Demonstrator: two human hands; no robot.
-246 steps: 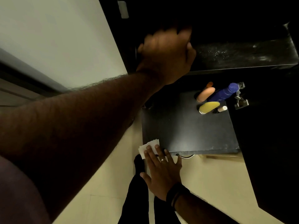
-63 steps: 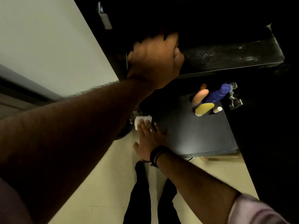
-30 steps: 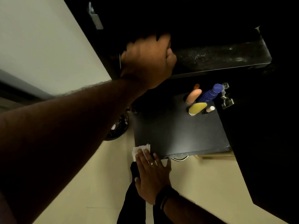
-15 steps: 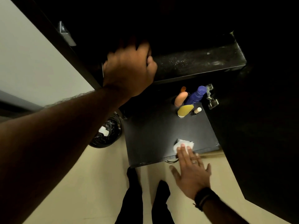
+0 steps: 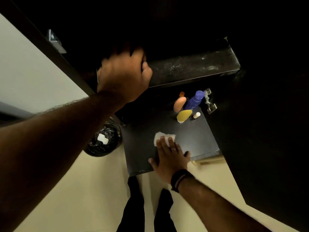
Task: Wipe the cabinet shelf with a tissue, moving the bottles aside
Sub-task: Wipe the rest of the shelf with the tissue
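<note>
Dark cabinet (image 5: 167, 22) overhead, an upper ledge (image 5: 192, 69) dusted with pale specks. Below it, the black shelf (image 5: 192, 139), largest lit surface, jutting over a cream floor (image 5: 83, 190). Left arm reaching up across the view, left hand (image 5: 123, 76) hooked over the ledge's left end, fingers curled over the top and lost in the dark; whether gripping hard or only steadying, cannot tell. Right hand (image 5: 168, 158) flat on the shelf near its front edge, fingers straight and slightly spread, pressing the tissue (image 5: 163, 137) under the fingertips. Bin (image 5: 103, 139) with black liner on the floor, left of the shelf. Bottles (image 5: 189, 106) clustered at the back right corner, well apart from the tissue: blue, peach, yellow, plus a small white-capped one.

Judged mid-wipe on the open middle of the shelf. Back right corner under the bottles likely unwiped. Next move calls for sliding the tissue toward that corner, then shifting the bottles onto the wiped part, upright, without toppling the tall blue one.
</note>
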